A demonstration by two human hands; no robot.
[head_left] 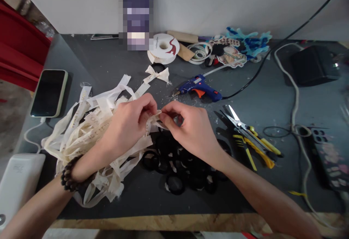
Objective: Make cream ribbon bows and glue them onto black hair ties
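Observation:
My left hand [128,124] and my right hand [188,128] meet at the middle of the dark mat, fingers pinched together on one cream ribbon strip [156,116] between them. A loose heap of cream printed ribbon strips [87,133] lies under my left wrist, which wears a dark bead bracelet [68,175]. Several black hair ties [177,166] lie in a pile below my right hand. A finished cream ribbon bow [158,75] rests on the mat just beyond my hands.
A blue glue gun [200,88] lies behind my right hand, its black cord running right. Yellow-handled scissors [251,135] lie to the right. A ribbon spool [163,46], a phone [49,93] on a charger, a white power bank [17,184], a phone case [331,159].

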